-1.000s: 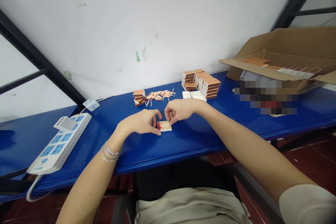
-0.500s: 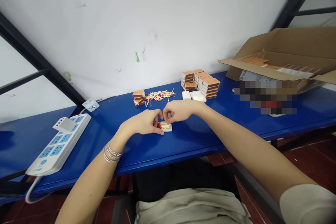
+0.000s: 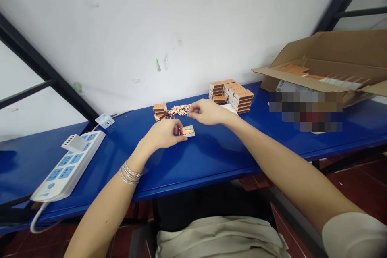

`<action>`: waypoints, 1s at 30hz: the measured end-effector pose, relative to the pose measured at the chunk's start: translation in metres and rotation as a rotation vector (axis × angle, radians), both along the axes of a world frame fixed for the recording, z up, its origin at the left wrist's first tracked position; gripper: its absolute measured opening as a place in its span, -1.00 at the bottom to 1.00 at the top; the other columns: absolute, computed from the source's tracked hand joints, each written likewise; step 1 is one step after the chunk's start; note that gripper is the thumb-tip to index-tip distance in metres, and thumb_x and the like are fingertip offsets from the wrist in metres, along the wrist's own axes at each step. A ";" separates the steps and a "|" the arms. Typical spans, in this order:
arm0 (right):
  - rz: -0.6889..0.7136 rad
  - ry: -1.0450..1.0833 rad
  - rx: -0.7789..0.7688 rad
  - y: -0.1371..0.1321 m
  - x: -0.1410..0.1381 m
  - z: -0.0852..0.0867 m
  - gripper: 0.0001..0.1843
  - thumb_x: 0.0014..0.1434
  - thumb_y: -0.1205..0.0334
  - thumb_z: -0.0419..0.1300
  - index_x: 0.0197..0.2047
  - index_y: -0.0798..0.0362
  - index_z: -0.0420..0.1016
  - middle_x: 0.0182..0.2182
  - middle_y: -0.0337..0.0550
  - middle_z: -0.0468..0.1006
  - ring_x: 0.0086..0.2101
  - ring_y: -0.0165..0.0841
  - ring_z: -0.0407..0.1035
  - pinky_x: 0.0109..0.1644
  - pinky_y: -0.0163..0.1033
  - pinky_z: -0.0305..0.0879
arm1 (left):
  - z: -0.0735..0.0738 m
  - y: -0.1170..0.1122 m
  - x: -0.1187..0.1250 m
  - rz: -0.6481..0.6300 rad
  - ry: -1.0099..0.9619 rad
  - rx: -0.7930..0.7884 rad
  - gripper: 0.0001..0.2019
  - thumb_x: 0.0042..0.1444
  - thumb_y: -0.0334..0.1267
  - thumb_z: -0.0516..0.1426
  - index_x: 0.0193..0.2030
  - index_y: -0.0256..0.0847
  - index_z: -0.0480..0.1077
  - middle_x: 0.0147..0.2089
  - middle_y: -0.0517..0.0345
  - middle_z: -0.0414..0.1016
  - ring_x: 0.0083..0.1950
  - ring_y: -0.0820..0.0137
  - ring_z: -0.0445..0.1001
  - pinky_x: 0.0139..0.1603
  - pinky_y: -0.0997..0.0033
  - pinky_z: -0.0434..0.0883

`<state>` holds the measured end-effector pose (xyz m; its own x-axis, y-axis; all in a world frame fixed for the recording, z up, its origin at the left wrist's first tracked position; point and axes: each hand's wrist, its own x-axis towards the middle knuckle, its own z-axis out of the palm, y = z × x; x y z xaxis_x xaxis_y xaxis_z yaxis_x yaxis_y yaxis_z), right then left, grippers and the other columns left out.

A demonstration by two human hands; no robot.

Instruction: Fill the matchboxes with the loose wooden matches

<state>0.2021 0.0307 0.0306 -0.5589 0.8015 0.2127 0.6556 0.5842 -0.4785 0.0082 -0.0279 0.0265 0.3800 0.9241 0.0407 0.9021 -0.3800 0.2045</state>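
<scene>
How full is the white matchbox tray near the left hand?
Full: the white tray shows matches lying side by side, red heads toward the left hand.

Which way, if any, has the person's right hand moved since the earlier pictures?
Yes, it moved: against the power strip, which stays put, the right hand has gone toward the back of the table, up near the loose matches.

Left hand (image 3: 161, 134) curled, right hand (image 3: 207, 112) outstretched
</scene>
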 end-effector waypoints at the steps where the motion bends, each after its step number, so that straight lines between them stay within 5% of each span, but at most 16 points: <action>1: -0.016 0.027 0.002 0.001 0.000 -0.001 -0.79 0.14 0.21 0.15 -0.25 0.09 0.58 -0.30 -0.10 0.62 -0.34 -0.37 0.42 -0.29 -0.32 0.19 | -0.001 0.000 0.000 0.015 0.006 0.004 -0.67 0.00 0.01 0.23 -0.22 -0.20 0.43 -0.36 0.13 0.53 -0.40 0.36 0.41 -0.44 0.40 0.18; 9: 0.079 -0.016 -0.015 0.005 -0.001 -0.007 -0.81 0.09 0.23 0.20 -0.23 0.08 0.57 -0.28 -0.12 0.62 -0.34 -0.38 0.42 -0.26 -0.32 0.21 | -0.007 0.007 0.000 0.144 0.033 0.007 -0.67 0.01 0.05 0.21 -0.25 -0.17 0.42 -0.35 0.14 0.55 -0.35 0.32 0.46 -0.41 0.38 0.20; 15: 0.192 -0.057 0.012 0.008 -0.012 -0.023 -0.74 0.01 0.35 0.20 -0.19 0.10 0.57 -0.28 -0.14 0.61 -0.35 -0.39 0.40 -0.28 -0.34 0.20 | -0.012 0.012 -0.004 0.109 0.018 0.033 -0.67 0.01 0.02 0.21 -0.19 -0.16 0.44 -0.31 0.13 0.56 -0.31 0.31 0.47 -0.39 0.39 0.23; 26: 0.135 -0.051 -0.005 0.007 -0.021 -0.027 -0.78 0.01 0.32 0.22 -0.24 0.14 0.59 -0.33 -0.11 0.62 -0.36 -0.39 0.41 -0.32 -0.35 0.19 | -0.013 0.013 -0.004 0.003 -0.050 -0.059 -0.66 0.04 -0.06 0.20 -0.10 -0.19 0.50 -0.31 0.15 0.53 -0.37 0.38 0.43 -0.38 0.42 0.28; 30: 0.015 -0.012 0.003 0.010 -0.015 -0.023 -0.79 0.04 0.27 0.22 -0.22 0.09 0.58 -0.29 -0.13 0.62 -0.35 -0.38 0.42 -0.31 -0.34 0.20 | -0.020 0.018 -0.008 -0.040 -0.107 -0.031 -0.58 0.07 -0.20 0.18 0.11 -0.17 0.41 -0.15 0.10 0.54 -0.32 0.39 0.45 -0.31 0.42 0.33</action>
